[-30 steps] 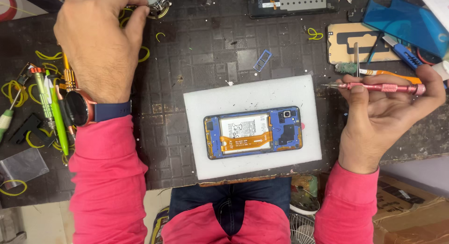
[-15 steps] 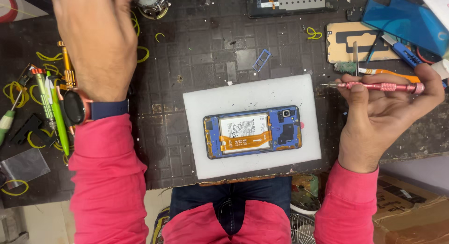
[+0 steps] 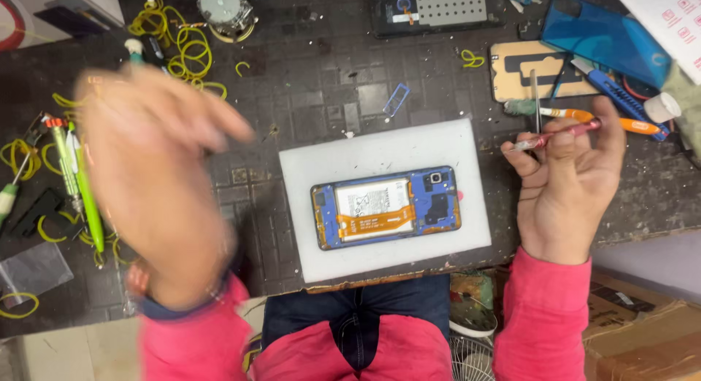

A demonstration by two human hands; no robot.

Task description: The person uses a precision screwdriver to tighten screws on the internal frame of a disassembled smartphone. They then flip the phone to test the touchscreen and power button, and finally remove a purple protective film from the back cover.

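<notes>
Two hands of mine are over the dark bench mat. My right hand is closed around a pink screwdriver, pinched between thumb and fingertips, its metal tip pointing left and held level above the mat, just off the right edge of the white pad. My left hand hangs above the left part of the mat, too blurred for me to read much; the fingers look spread and loose, gripping nothing that I can see.

The phone lies flat on the pad between my hands, back cover off, blue frame showing, with a white battery and an orange flex strip across it. It touches neither hand.

Left of my left hand lie green pens and yellow rubber bands. Beyond my right hand rest an orange-handled tool, a blue knife and a blue cover. A perforated metal plate sits at the far edge.
</notes>
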